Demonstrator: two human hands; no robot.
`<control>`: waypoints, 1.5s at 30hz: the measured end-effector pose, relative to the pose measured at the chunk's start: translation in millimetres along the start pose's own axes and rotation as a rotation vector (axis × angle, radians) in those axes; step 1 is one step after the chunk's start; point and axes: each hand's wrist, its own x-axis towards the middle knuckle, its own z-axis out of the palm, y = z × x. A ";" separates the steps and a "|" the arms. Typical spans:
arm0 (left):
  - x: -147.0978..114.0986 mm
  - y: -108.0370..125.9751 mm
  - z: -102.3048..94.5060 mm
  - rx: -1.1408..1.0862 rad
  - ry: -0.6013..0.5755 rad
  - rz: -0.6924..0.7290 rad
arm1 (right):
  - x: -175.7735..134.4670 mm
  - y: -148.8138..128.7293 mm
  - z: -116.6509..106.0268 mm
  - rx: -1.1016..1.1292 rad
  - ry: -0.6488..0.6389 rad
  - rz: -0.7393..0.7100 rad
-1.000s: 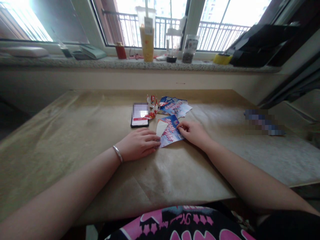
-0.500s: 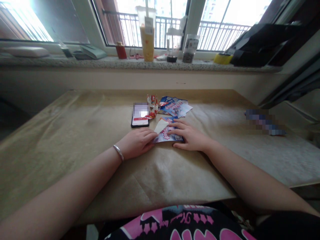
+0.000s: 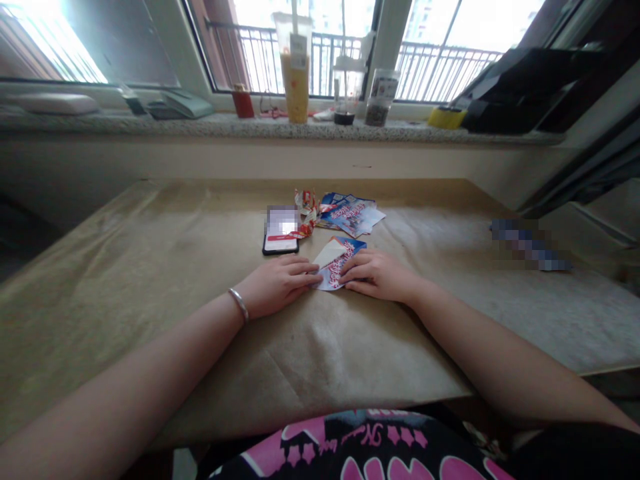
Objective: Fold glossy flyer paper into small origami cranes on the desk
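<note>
A printed blue-and-white paper sheet (image 3: 330, 275) lies on the table between my hands, its upper left corner folded over to show a pale underside. My left hand (image 3: 285, 283) holds the sheet's left edge, fingers close together. At the sheet's right side, my right hand (image 3: 377, 275) has its fingers bent and closed over the edge, which covers the lower right part. Just beyond lies a pile of similar printed sheets (image 3: 353, 215). Beside it stands a folded red-and-white paper piece (image 3: 306, 203), partly over a phone (image 3: 280, 245) with a lit screen.
The table has a tan cover (image 3: 200, 220). A blurred bluish item (image 3: 530, 245) lies at the far right. On the stone windowsill (image 3: 310, 131) stand a tall cup of yellow drink (image 3: 296, 83), two smaller cups, a red container (image 3: 243, 103) and a black bag (image 3: 510, 100).
The paper sheet has turned slightly, and its right corner looks drawn in. My right hand's spread fingers have curled in at the sheet's right side. My left hand has barely shifted.
</note>
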 end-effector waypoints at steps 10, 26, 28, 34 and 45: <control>-0.4 5.2 -2.9 -0.036 -0.128 -0.041 | -1.1 0.9 -7.6 0.161 -0.089 0.087; 0.8 7.1 -1.5 -0.096 -0.108 -0.011 | -7.7 12.4 -15.1 0.315 -0.263 0.303; 0.3 7.2 -1.1 -0.104 -0.107 -0.013 | -7.5 12.1 -15.7 0.317 -0.269 0.353; 0.2 7.9 -0.8 -0.121 -0.114 -0.028 | -3.9 8.5 -11.8 0.269 -0.146 0.624; 3.3 13.7 -3.9 -0.072 -0.123 -0.060 | 4.3 2.9 -4.0 -0.141 -0.079 0.724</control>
